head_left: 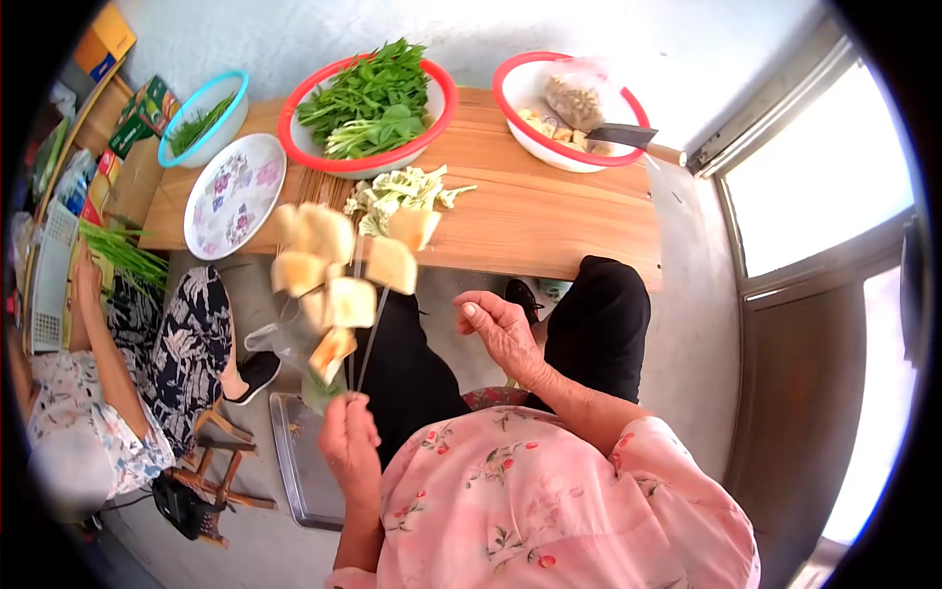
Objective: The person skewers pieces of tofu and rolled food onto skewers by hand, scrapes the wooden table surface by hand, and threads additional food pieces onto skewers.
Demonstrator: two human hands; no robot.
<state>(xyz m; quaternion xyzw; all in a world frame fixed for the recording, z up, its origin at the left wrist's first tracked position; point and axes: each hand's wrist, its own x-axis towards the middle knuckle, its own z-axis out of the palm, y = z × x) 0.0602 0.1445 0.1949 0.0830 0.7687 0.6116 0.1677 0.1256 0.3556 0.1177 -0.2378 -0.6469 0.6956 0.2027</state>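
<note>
Low in front of my body, my left hand (351, 442) closes round the lower ends of several thin skewers (369, 344). Thick, pale-yellow pieces of food (351, 302) are threaded along the upper part; one lower piece looks orange-brown. Their exact kind is unclear. A clear plastic bag (285, 339) shows behind the skewers. My right hand (500, 329) is raised apart from them, between my knees and the table edge, its fingers curled in with the thumb against them. Nothing shows in it. Chopped pale-green vegetable pieces (397, 199) lie on the wooden table (559, 221) beyond the skewers.
Red-rimmed bowls hold leafy greens (368, 103) and pale chunks (559, 133) with a bagged food. A knife (628, 135) rests across the right bowl's rim. A floral plate (235, 196) and blue-rimmed bowl (206, 123) stand left. Another person (88, 402) holds green stalks. A metal tray (304, 471) lies below.
</note>
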